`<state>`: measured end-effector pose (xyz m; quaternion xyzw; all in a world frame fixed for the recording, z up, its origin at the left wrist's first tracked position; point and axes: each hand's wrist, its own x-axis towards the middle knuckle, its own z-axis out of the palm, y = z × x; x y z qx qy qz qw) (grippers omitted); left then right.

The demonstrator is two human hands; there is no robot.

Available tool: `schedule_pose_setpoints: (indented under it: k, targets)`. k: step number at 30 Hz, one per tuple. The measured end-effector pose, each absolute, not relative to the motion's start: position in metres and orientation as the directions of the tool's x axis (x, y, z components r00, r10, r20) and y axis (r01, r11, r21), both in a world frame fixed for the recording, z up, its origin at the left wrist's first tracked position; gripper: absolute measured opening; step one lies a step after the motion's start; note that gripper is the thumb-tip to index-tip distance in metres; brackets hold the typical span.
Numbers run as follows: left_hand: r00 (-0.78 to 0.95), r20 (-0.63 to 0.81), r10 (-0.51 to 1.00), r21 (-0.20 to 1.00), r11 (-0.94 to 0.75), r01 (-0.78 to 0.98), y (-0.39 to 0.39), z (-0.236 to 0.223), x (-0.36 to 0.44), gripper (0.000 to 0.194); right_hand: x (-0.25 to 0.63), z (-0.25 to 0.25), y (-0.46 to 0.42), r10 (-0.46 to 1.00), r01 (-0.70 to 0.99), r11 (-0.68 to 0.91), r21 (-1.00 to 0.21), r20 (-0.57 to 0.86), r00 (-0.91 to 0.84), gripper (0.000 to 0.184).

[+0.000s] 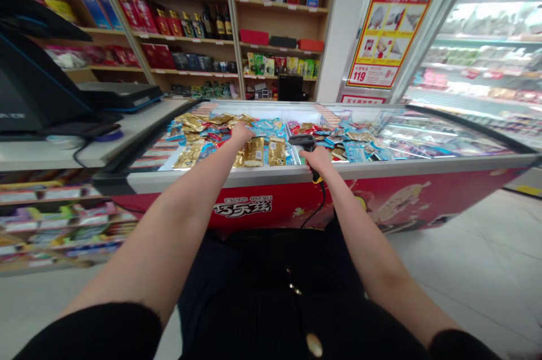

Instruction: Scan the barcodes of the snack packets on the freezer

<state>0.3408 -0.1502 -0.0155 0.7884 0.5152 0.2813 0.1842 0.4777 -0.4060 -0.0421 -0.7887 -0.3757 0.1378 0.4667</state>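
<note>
My left hand [242,133] reaches into the open chest freezer [296,176] and rests on the wrapped ice creams, its fingers curled down over a gold packet [254,151]; whether it grips one is not clear. My right hand [318,161] is closed round the handle of a black barcode scanner [302,141], whose head points left toward a second gold packet [277,150]. The scanner's black cable [315,207] hangs down the red front of the freezer.
Blue, gold and red packets fill the freezer. A counter [127,128] with a dark till screen [29,89] stands at the left. Wooden shelves [220,38] of boxed goods line the back wall. A chilled display case [486,49] stands at the right, beside a red poster [393,16].
</note>
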Motion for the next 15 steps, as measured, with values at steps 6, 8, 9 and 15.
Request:
schedule_pose_setpoints:
  k: [6, 8, 9, 15]
  targets:
    - [0.330, 0.251, 0.910, 0.517, -0.414, 0.749, -0.163, -0.013, 0.353, 0.054, 0.480, -0.042, -0.414, 0.713, 0.393, -0.256, -0.883, 0.102, 0.694, 0.026]
    - [0.315, 0.278, 0.907, 0.530, -0.419, 0.737, -0.170, -0.010, 0.361, 0.054, 0.481, -0.040, -0.419, 0.706, 0.366, -0.240, -0.899, 0.098, 0.702, 0.026]
    - [0.320, 0.294, 0.901, 0.538, -0.432, 0.724, -0.174, -0.009, 0.366, 0.054, 0.483, -0.039, -0.422, 0.700, 0.358, -0.234, -0.904, 0.099, 0.707, 0.027]
    - [0.470, 0.357, 0.807, 0.539, -0.589, 0.603, -0.205, -0.007, 0.406, 0.043, 0.498, -0.039, -0.436, 0.655, 0.285, -0.231, -0.930, 0.068, 0.753, 0.028]
